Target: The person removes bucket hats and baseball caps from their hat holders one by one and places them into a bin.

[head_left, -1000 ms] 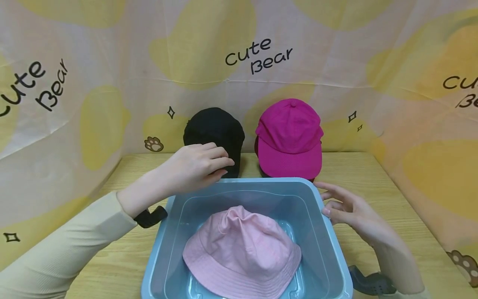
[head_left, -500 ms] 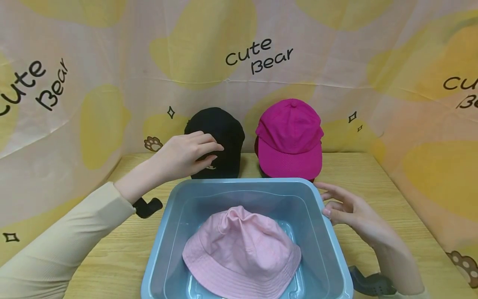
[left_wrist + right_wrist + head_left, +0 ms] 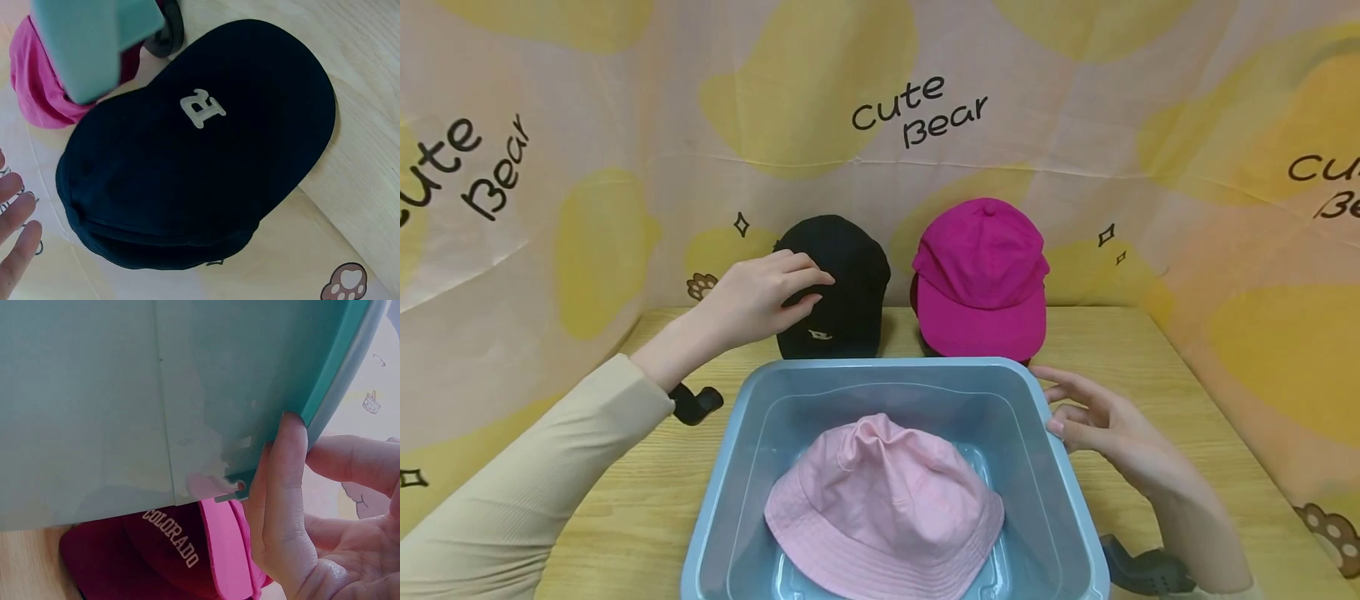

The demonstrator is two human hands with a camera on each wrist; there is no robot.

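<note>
A black baseball cap with a pale emblem, an "R" in the left wrist view, stands behind a blue plastic tub. My left hand hovers in front of its left side, fingers loosely bent and holding nothing; in the left wrist view the fingers are apart from the cap. My right hand pinches the tub's right rim near the far corner, thumb at the edge and fingers beneath. A pink bucket hat lies inside the tub.
A magenta cap stands right of the black one, with a dark red cap lettered COLORADO beside it in the right wrist view. A printed cloth surrounds the wooden table at the back and sides.
My left hand has moved left and up, away from the tub's far rim, uncovering the black cap's emblem. The right hand, tub and hats have stayed put.
</note>
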